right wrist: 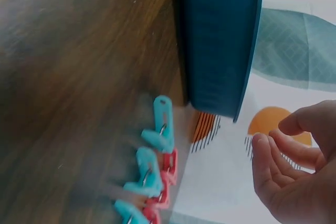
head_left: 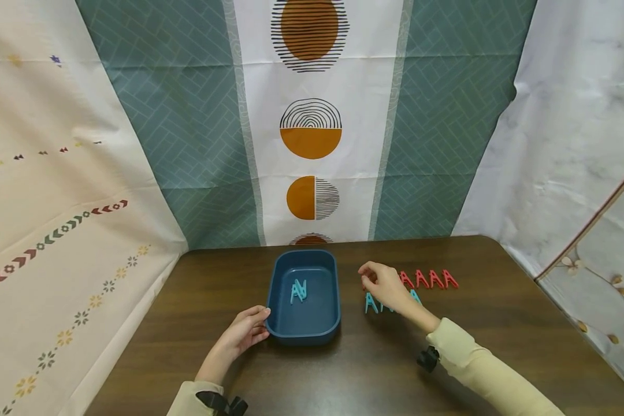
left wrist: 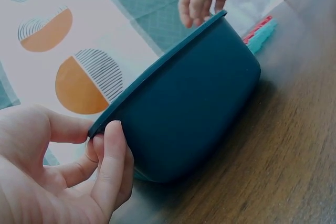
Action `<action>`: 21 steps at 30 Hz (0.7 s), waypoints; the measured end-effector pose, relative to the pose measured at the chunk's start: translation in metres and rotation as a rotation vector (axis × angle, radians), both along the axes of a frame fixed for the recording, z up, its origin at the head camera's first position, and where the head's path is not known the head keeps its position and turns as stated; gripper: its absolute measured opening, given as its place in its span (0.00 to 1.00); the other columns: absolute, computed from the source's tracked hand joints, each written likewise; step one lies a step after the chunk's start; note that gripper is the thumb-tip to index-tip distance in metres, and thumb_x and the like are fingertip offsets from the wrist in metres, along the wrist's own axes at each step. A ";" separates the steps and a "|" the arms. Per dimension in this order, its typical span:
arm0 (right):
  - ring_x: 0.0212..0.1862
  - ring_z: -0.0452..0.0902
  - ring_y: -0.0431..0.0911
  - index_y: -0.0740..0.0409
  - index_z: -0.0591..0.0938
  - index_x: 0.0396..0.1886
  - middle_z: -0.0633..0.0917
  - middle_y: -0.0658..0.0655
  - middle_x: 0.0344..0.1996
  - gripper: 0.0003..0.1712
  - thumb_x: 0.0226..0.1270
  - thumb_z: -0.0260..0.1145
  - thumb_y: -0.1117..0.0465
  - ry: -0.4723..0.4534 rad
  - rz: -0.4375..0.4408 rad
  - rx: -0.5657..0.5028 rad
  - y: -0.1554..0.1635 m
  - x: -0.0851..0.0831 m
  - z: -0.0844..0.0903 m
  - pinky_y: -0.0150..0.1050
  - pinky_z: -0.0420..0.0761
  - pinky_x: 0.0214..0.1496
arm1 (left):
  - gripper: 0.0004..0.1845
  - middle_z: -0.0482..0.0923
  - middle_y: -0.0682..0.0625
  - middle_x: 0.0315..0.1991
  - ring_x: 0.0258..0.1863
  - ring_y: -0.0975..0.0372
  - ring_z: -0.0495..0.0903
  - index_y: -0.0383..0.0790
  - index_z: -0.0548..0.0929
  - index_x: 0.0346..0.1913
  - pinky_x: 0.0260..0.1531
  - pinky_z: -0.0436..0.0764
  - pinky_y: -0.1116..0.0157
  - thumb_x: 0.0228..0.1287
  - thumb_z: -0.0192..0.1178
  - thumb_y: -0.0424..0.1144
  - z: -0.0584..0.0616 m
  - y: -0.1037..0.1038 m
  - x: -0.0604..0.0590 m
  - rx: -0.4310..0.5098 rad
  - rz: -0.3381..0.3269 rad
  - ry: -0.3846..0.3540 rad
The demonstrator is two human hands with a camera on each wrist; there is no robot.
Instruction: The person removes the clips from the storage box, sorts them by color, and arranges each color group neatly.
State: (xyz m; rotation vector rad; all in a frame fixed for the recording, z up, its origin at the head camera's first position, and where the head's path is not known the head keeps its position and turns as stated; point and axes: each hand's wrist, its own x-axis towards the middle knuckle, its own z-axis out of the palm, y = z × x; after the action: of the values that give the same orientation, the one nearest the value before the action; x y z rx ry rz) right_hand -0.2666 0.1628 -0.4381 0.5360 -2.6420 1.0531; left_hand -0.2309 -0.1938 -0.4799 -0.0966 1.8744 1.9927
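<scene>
My left hand (head_left: 243, 330) pinches the near-left rim of a dark blue plastic tub (head_left: 338, 300) between thumb and fingers. The tub stands upright on the table, and two teal clothespins (head_left: 299, 290) lie inside it. Right of the tub, my right hand (head_left: 387, 284) hovers over the clothespins on the table, fingers loosely bent. In the right wrist view nothing shows between its thumb (right wrist: 296, 121) and fingers. Below that hand runs a row of teal clothespins (head_left: 371, 303), partly hidden by it. Behind them is a row of red clothespins (head_left: 436, 279), its left end covered.
The dark wooden table (head_left: 213, 283) ends at the back against a patterned cloth (head_left: 312, 167). Light cloths hang at the left and right sides. A dark camera strap (head_left: 428, 358) sits on the right wrist, another (head_left: 221, 403) on the left.
</scene>
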 end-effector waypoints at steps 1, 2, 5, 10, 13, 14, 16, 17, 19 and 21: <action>0.30 0.79 0.41 0.59 0.82 0.41 0.85 0.54 0.31 0.07 0.65 0.61 0.67 0.002 0.011 0.004 -0.003 -0.001 0.000 0.31 0.76 0.30 | 0.08 0.76 0.56 0.26 0.27 0.68 0.77 0.41 0.75 0.43 0.32 0.81 0.73 0.70 0.56 0.43 0.000 0.000 0.000 -0.001 -0.003 0.000; 0.30 0.79 0.41 0.59 0.82 0.41 0.85 0.55 0.32 0.07 0.65 0.61 0.67 0.004 0.021 0.007 -0.006 -0.001 0.000 0.31 0.77 0.31 | 0.09 0.76 0.56 0.26 0.27 0.68 0.77 0.41 0.75 0.43 0.32 0.81 0.73 0.70 0.56 0.43 0.000 0.001 0.000 -0.001 -0.004 -0.001; 0.31 0.79 0.41 0.58 0.82 0.40 0.86 0.55 0.33 0.06 0.65 0.62 0.67 0.019 0.042 0.008 -0.013 -0.004 0.001 0.33 0.78 0.33 | 0.10 0.76 0.57 0.26 0.27 0.68 0.77 0.39 0.75 0.45 0.32 0.81 0.73 0.71 0.55 0.43 -0.001 0.001 0.000 -0.006 -0.012 0.001; 0.31 0.79 0.41 0.58 0.83 0.39 0.85 0.55 0.33 0.06 0.64 0.62 0.67 0.043 0.062 0.018 -0.022 -0.007 0.002 0.33 0.79 0.35 | 0.10 0.77 0.56 0.26 0.26 0.68 0.78 0.38 0.74 0.45 0.31 0.81 0.73 0.71 0.55 0.43 -0.001 0.000 -0.001 -0.004 -0.012 0.000; 0.31 0.78 0.41 0.59 0.83 0.40 0.85 0.54 0.34 0.06 0.65 0.62 0.66 0.041 0.077 0.017 -0.028 -0.009 0.005 0.33 0.79 0.36 | 0.11 0.76 0.56 0.26 0.26 0.68 0.78 0.38 0.74 0.46 0.31 0.81 0.73 0.71 0.56 0.44 0.000 -0.001 0.000 0.000 -0.009 0.001; 0.32 0.78 0.41 0.60 0.83 0.40 0.85 0.55 0.34 0.07 0.65 0.61 0.66 0.039 0.083 0.015 -0.030 -0.010 0.005 0.34 0.79 0.36 | 0.12 0.76 0.56 0.26 0.26 0.68 0.78 0.38 0.74 0.46 0.31 0.81 0.73 0.71 0.56 0.44 0.000 -0.001 0.000 0.002 -0.008 0.001; 0.32 0.78 0.41 0.61 0.83 0.41 0.85 0.55 0.35 0.07 0.66 0.61 0.66 0.036 0.096 0.002 -0.033 -0.011 0.006 0.34 0.79 0.36 | 0.12 0.76 0.56 0.26 0.27 0.68 0.78 0.38 0.74 0.46 0.32 0.81 0.73 0.71 0.56 0.44 0.000 -0.002 0.000 0.005 -0.009 0.001; 0.33 0.78 0.41 0.60 0.83 0.41 0.85 0.55 0.35 0.07 0.66 0.61 0.66 0.039 0.102 0.000 -0.035 -0.012 0.006 0.34 0.78 0.36 | 0.11 0.77 0.56 0.26 0.27 0.68 0.78 0.38 0.74 0.46 0.32 0.81 0.73 0.71 0.56 0.44 0.000 -0.002 0.000 0.007 -0.011 0.002; 0.33 0.78 0.41 0.59 0.83 0.41 0.85 0.54 0.36 0.07 0.66 0.61 0.66 0.045 0.115 -0.004 -0.038 -0.015 0.005 0.34 0.79 0.36 | 0.10 0.77 0.56 0.27 0.27 0.68 0.78 0.39 0.75 0.45 0.31 0.81 0.73 0.71 0.56 0.43 0.000 -0.001 0.001 0.013 -0.014 0.004; 0.33 0.79 0.41 0.58 0.83 0.41 0.85 0.55 0.36 0.07 0.66 0.61 0.67 0.054 0.123 -0.007 -0.041 -0.017 0.004 0.35 0.80 0.36 | 0.09 0.77 0.56 0.27 0.27 0.68 0.78 0.40 0.75 0.44 0.32 0.81 0.73 0.71 0.56 0.43 0.000 -0.001 0.001 0.014 -0.017 0.003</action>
State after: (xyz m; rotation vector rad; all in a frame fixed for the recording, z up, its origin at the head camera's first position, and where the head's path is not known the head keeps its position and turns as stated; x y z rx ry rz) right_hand -0.2840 0.1217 -0.4342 0.7236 -2.5861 1.0658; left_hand -0.2301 -0.1952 -0.4795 -0.0743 1.8566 1.9955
